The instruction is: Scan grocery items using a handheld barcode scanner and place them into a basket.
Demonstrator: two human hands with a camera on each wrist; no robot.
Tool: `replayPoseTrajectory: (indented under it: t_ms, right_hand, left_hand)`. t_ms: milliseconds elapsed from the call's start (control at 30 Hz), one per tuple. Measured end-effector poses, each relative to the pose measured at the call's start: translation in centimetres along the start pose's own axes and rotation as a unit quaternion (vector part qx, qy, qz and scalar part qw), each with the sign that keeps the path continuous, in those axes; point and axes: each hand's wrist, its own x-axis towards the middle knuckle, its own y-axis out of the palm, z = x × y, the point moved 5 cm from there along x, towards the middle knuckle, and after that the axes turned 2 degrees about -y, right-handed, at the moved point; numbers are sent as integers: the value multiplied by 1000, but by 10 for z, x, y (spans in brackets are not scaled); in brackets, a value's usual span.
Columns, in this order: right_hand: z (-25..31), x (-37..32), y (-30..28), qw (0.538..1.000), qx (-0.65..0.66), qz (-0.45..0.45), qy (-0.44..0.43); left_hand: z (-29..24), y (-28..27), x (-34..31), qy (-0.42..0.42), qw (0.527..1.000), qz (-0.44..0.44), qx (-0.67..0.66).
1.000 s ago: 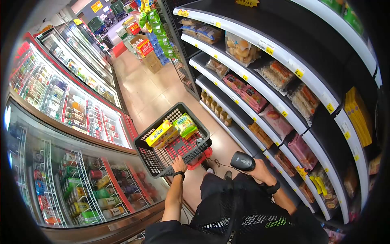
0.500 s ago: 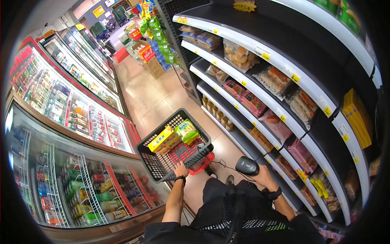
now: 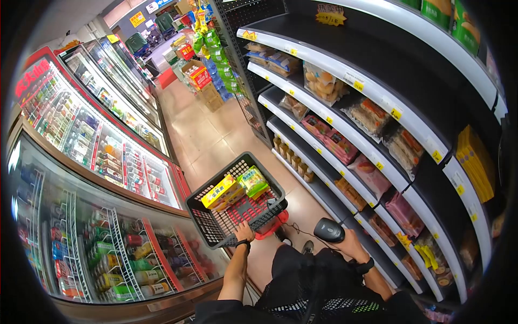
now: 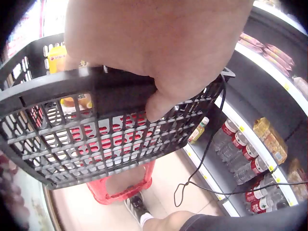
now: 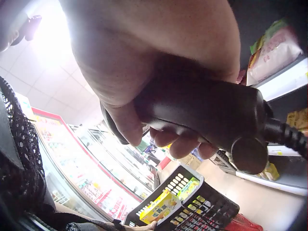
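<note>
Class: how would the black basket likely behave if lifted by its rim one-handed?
Probably stiff: the basket holds shape where the left hand grips its rim. Likely light: only a yellow box and green packet. Both lie at the far end, so it may tip forward.

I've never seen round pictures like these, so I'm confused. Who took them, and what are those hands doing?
There is no machine here: a person wears three small cameras. The big round picture comes from the camera on the head, looking down a shop aisle. The other two come from cameras on the wrists, so the hands look huge. The left hand grips the rim of a black plastic mesh basket. Inside it lie a yellow cardboard box and a green packet. The right hand holds a black handheld scanner with a cable. On one side stand glass-fronted drink fridges, on the other dark shelves of packaged food.
</note>
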Motion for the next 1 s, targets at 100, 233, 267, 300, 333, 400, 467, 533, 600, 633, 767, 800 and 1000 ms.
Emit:
replayPoseTrajectory:
  t_ms: [100,233,267,300,333,400,467,533,600,633,767,800,1000]
  right_hand:
    - [4,-1,1,1000,-1,3,8]
    - [6,-1,2,1000,11,-7,-3]
    - [6,-2,2,1000,11,-6,-2]
    - [7,-2,1,1000,8,-4,-4]
    - [8,-2,1,1000,5,-3,-7]
    - [9,-2,0,1000,6,4,3]
    - [8,-3,1,1000,8,10,12]
    - [7,-3,1,1000,5,3,10]
    - [7,-3,1,1000,4,2,9]
    - [6,-3,1,1000,1,5,9]
    - [-2,-3,5,1000,1,11,6]
    - [-4,-3,6,1000,0,14,7]
    - [-2,-3,8,1000,13,27,5]
  left_hand:
    - [-1,1,-1,-2,1000,-7,-7]
    - [2,4,0,1,1000,-21,-11]
    - [3,6,-1,0,1000,-20,-11]
    - [2,5,-2,3,1000,-23,-14]
    - [2,2,-2,6,999,-27,-17]
    - [2,2,-2,9,1000,2,-22]
    - [3,1,-1,13,1000,9,-26]
    - [2,-3,-2,11,999,14,-28]
    - [1,-5,-2,12,999,20,-30]
    - [1,-5,-2,8,999,26,-35]
    - [1,-6,-4,3,999,33,-37]
    - [1,-5,-4,5,999,31,-34]
    - [1,-4,-4,5,1000,-6,-23]
